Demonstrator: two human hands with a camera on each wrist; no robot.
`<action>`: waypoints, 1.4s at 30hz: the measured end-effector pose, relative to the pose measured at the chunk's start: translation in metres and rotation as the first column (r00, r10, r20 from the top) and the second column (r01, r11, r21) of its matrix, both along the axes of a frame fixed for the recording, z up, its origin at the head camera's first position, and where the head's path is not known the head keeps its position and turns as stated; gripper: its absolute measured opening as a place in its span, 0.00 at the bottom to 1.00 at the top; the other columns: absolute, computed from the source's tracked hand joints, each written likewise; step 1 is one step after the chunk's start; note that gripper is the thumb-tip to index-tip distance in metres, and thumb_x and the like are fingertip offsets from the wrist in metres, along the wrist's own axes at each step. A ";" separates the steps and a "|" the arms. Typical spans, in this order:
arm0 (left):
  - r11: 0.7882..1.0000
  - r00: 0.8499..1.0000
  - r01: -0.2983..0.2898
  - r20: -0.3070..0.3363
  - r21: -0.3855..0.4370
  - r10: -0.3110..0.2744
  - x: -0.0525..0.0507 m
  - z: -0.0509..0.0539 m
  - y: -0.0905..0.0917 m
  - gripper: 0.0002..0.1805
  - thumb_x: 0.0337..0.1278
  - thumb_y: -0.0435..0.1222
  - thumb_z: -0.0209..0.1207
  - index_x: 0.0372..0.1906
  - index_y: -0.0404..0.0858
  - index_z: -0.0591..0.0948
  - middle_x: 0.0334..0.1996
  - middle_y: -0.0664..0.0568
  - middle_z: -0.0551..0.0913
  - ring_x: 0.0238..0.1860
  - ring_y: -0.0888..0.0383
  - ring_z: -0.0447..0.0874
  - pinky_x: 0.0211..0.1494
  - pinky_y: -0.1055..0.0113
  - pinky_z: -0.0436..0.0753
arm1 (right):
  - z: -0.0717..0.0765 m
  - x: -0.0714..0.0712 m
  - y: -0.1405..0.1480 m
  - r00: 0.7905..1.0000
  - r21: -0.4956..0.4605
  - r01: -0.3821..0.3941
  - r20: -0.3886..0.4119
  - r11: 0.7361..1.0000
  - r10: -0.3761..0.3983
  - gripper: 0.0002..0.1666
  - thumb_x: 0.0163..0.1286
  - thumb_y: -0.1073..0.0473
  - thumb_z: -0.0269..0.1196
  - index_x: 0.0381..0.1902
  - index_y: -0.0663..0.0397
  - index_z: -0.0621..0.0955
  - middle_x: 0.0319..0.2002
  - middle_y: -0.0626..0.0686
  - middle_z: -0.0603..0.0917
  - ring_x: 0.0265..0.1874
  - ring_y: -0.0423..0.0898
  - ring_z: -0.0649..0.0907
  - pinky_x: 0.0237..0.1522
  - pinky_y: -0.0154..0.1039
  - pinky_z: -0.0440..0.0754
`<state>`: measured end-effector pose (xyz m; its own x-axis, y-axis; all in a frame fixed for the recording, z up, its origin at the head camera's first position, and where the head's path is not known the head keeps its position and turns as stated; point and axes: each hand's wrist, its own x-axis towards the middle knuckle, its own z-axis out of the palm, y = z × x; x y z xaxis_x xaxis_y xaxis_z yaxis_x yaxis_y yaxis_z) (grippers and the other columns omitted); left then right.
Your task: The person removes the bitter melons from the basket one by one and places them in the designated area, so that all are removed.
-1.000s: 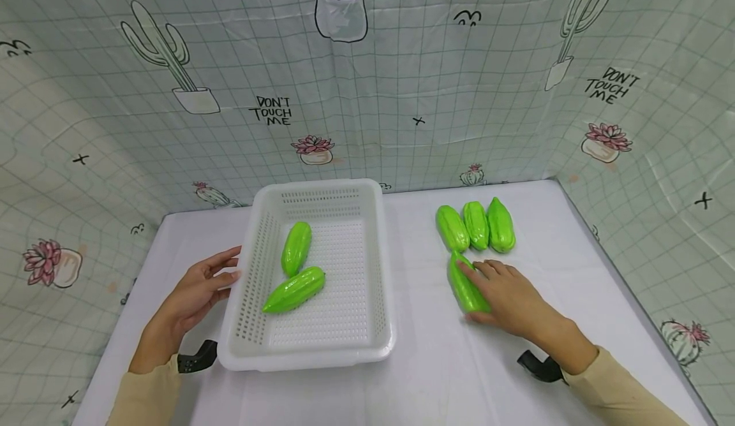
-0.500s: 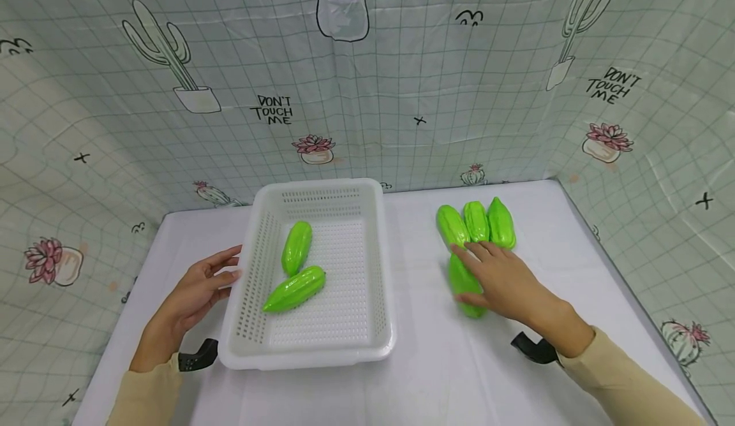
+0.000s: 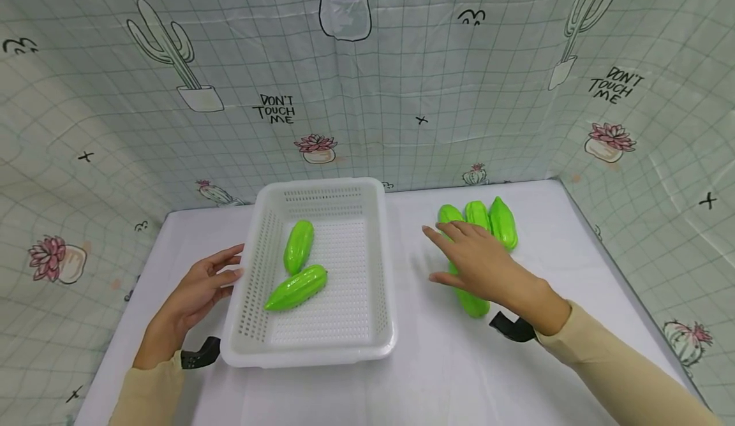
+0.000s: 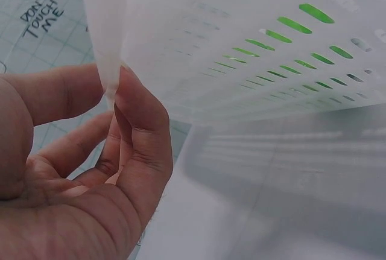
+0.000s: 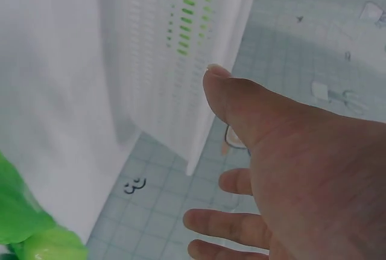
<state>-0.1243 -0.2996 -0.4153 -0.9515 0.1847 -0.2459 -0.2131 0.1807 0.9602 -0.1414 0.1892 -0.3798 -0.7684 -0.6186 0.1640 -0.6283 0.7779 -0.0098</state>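
My left hand (image 3: 198, 289) pinches the left rim of a white perforated plastic basket (image 3: 392, 298) between thumb and fingers, plainly so in the left wrist view. Inside the basket lie two glossy green tapered vegetables, one upper (image 3: 299, 246) and one lower (image 3: 296, 287); their exact kind is unclear. My right hand (image 3: 485, 265), fingers spread and holding nothing, hovers above the group at right. Under it a front green vegetable (image 3: 474, 305) is partly covered. Behind stand three more in a row: a left one (image 3: 450, 212), a middle one (image 3: 478, 213) and a right one (image 3: 504, 223).
A white cloth covers the table (image 3: 436, 362). Behind and on both sides hangs a checked curtain (image 3: 379, 94) printed with cacti and words. Black wrist mounts sit at the left wrist (image 3: 202, 353) and right wrist (image 3: 511, 328).
My right hand has left the front green vegetable, rising and shifting left and away from me with fingers spread. The vegetable stays on the table. My left hand keeps its hold on the basket rim.
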 end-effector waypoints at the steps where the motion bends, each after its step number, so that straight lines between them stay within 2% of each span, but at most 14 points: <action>1: 1.000 1.000 -0.002 0.001 -0.002 0.002 0.000 0.000 0.000 0.39 0.78 0.29 0.57 0.83 0.26 0.52 0.57 0.55 0.73 0.48 0.67 0.84 0.49 0.70 0.86 | 0.002 -0.001 -0.003 1.000 0.005 -0.006 0.002 1.000 0.006 0.47 0.65 0.42 0.76 0.74 0.60 0.75 0.65 0.64 0.81 0.65 0.63 0.79 0.64 0.60 0.79; 19: 1.000 1.000 -0.004 0.012 -0.006 0.004 0.000 0.000 0.000 0.39 0.78 0.30 0.56 0.83 0.27 0.52 0.60 0.52 0.71 0.50 0.67 0.84 0.51 0.70 0.86 | 0.018 -0.013 -0.053 0.997 0.048 -0.080 0.004 0.996 0.080 0.49 0.68 0.37 0.73 0.76 0.58 0.73 0.67 0.63 0.80 0.68 0.62 0.78 0.69 0.59 0.76; 31: 1.000 1.000 -0.011 0.017 -0.005 0.011 0.000 0.000 0.000 0.39 0.78 0.29 0.57 0.83 0.27 0.53 0.60 0.51 0.71 0.49 0.67 0.84 0.51 0.70 0.86 | 0.022 -0.018 -0.089 0.993 0.101 -0.119 0.026 0.988 0.117 0.47 0.72 0.35 0.68 0.79 0.55 0.71 0.69 0.60 0.79 0.69 0.60 0.77 0.72 0.56 0.74; 42: 1.000 1.000 -0.014 0.017 0.000 0.014 -0.001 0.003 0.002 0.38 0.78 0.29 0.56 0.83 0.27 0.53 0.59 0.52 0.71 0.49 0.67 0.84 0.50 0.70 0.86 | 0.028 -0.019 -0.120 0.986 0.113 -0.164 0.048 0.980 0.160 0.47 0.72 0.34 0.68 0.78 0.55 0.71 0.68 0.59 0.80 0.68 0.59 0.79 0.69 0.55 0.77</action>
